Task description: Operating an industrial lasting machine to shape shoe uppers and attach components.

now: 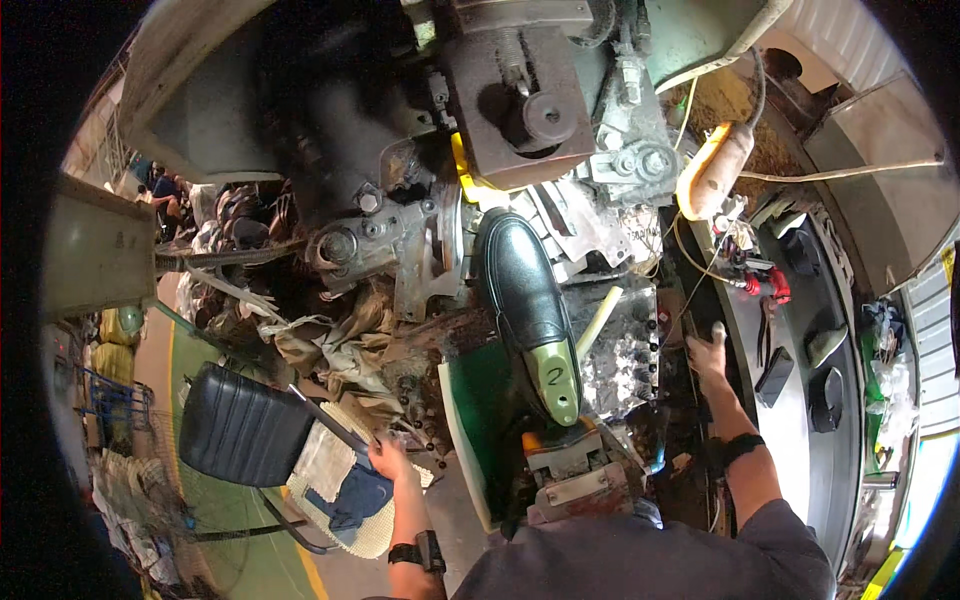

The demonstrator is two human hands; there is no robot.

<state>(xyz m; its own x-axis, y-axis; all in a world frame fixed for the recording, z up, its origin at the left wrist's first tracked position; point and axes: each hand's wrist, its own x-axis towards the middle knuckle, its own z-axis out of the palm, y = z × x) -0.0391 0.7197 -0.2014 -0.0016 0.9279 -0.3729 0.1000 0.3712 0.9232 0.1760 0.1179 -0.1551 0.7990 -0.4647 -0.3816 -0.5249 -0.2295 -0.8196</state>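
Observation:
A glossy black leather shoe upper [520, 270] sits on a green shoe last [555, 378], held upright in the middle of the machine with its toe under the dark metal head block [515, 105]. Low on the left, my left hand [390, 458] is closed around the lower end of a long dark bar [335, 420], whose exact kind I cannot make out. My right hand [708, 355] is off to the right of the shoe, between the machine and the conveyor. Its thumb and a finger are spread apart, and no object shows in it.
A black chair [245, 425] with a padded seat stands at left. On the right runs a conveyor [795, 465] carrying black shoe parts [826, 400] and a red tool [768, 284]. A yellow-and-grey lamp-like device [715, 170] hangs on a cable. Crumpled brown paper [345, 345] lies beside the machine.

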